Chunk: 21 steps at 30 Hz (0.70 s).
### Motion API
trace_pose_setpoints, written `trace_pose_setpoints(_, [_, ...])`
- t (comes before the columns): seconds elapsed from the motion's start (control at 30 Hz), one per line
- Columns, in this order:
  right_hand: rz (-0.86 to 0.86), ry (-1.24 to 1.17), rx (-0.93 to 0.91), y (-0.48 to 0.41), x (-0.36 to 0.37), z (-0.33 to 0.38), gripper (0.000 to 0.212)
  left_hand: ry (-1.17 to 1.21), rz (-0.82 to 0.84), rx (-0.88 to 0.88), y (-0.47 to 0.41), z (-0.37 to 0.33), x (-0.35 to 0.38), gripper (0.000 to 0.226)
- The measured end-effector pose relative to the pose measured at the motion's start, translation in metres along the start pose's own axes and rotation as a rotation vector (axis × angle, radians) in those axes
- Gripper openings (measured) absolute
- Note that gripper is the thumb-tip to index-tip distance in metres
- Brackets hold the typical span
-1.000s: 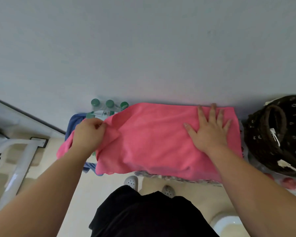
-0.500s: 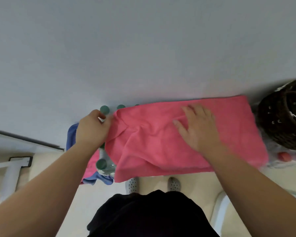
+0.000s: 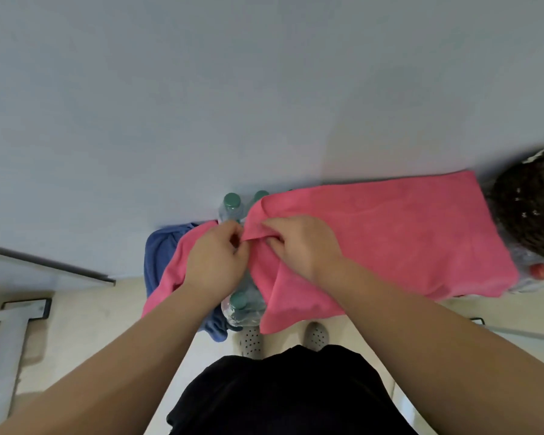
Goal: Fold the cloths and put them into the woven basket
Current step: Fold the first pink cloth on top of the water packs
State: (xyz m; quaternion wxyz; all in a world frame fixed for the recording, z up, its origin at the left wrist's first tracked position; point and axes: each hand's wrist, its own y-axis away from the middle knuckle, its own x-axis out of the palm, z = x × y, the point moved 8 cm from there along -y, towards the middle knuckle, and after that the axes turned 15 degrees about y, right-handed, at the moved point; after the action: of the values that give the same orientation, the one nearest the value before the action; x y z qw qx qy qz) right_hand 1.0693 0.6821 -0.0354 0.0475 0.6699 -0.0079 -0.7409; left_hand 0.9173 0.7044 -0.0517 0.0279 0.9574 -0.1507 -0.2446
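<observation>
1. Against the wall, in the head view, you are working the pink cloth (image 3: pixel 390 233), which is lying spread over the bottles (image 3: pixel 231 204), just beside the woven basket (image 3: pixel 528 208). Your left hand (image 3: pixel 215 262) and right hand (image 3: pixel 305 243) are both pinching its left edge.
2. It is looking soft, light and limp, so I judge the corners are offering you the surest hold.
3. Half a second back your right hand was pressing flat mid-cloth; now it is gripping beside the left.

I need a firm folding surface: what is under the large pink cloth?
Green-capped bottles show at the left edge of the large pink cloth, red caps at its right. What bears its middle is covered.
</observation>
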Motion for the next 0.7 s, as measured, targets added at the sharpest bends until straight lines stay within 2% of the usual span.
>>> trace_pose_setpoints(0.1, [-0.046,-0.023,0.025,-0.015,-0.016,0.003,0.023,0.154,-0.012,-0.033,-0.004,-0.009,-0.005,0.017])
trace_pose_setpoints(0.23, [-0.149,-0.165,0.132,-0.035,-0.042,-0.002,0.027,0.34,-0.001,-0.192,-0.003,-0.004,-0.003,0.011])
trace_pose_setpoints(0.3, [-0.182,-0.283,0.211,-0.044,-0.054,-0.01,0.024,0.294,0.034,-0.23,0.001,0.001,0.003,0.018])
trace_pose_setpoints(0.37, [-0.188,-0.352,0.255,-0.05,-0.063,-0.014,0.025,0.212,0.07,-0.195,0.006,0.0,0.011,0.008])
trace_pose_setpoints(0.43, [-0.142,-0.402,0.27,-0.053,-0.065,-0.014,0.031,0.172,0.082,-0.161,0.01,-0.004,0.014,0.015])
trace_pose_setpoints(0.53, [0.011,-0.584,0.314,-0.053,-0.052,-0.018,0.043,0.291,0.088,-0.232,0.015,0.003,0.011,0.024])
trace_pose_setpoints(0.63, [0.15,-0.852,0.373,-0.047,-0.032,-0.01,0.05,0.302,-0.001,-0.298,0.019,0.015,-0.007,0.026])
trace_pose_setpoints(0.7, [0.224,-0.938,0.381,-0.046,-0.015,0.004,0.051,0.291,-0.077,-0.3,0.021,0.016,-0.02,0.026])
